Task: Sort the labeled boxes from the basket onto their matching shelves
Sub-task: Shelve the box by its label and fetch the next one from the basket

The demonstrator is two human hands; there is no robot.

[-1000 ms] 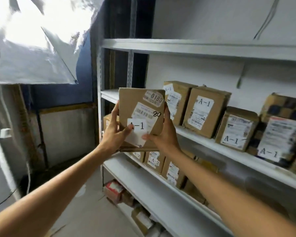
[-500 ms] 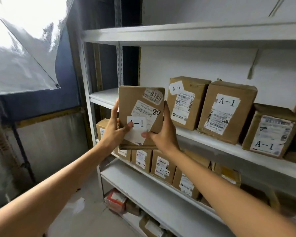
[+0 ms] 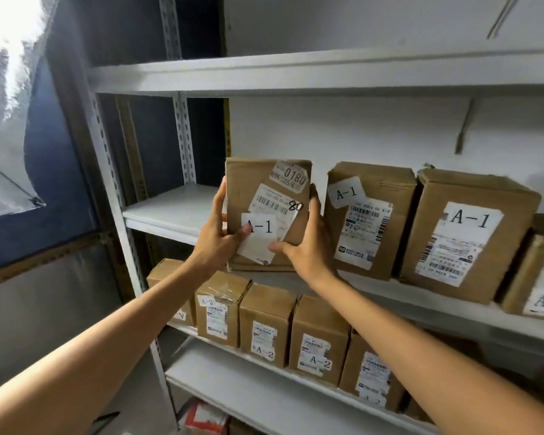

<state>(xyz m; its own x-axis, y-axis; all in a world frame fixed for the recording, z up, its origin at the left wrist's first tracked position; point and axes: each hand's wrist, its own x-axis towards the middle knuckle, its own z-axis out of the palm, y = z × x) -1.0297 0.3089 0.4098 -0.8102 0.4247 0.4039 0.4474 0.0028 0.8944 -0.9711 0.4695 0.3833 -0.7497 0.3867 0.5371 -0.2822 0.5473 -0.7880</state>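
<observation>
- A grey metal rack point(image 3: 182, 127) stands against a white wall point(image 3: 358, 127) and fills the centre and right of the frame. A bright window point(image 3: 4, 105) covered by pale sheeting sits at the upper left.
- The top shelf point(image 3: 264, 73) crosses the upper part of the frame, and only its front edge and underside show.
- The held box point(image 3: 261, 171) is brown cardboard, upright, just left of centre at the middle shelf point(image 3: 170, 211). Its front carries a white "A-1" label, a barcode label with "80" written by hand, and a sticker reading "0180".
- Its lower edge lies level with the shelf's front lip. Whether it already rests on the board cannot be told.
- The left hand point(image 3: 215, 238) grips the box's left side, with the fingers reaching up along the edge and the thumb lying across the front on the "A-1" label.
- The right hand point(image 3: 308, 246) grips the right side, with the fingers up along that edge and the thumb pressed on the lower front beside the label.
- Just right of the held box, close to the right hand's fingers, stands a second A-1 box point(image 3: 387, 196). A larger A-1 box point(image 3: 465, 240) follows, and a fourth box point(image 3: 537, 277) is cut off by the right edge.
- The left end of the middle shelf, beside the held box, is bare grey board.
- On the lower shelf point(image 3: 233, 381) a row of A-2 boxes point(image 3: 266, 328) stands side by side, running from left of centre toward the lower right.
- At the bottom edge, under the lowest board, lies a red-and-white package point(image 3: 204, 416).
</observation>
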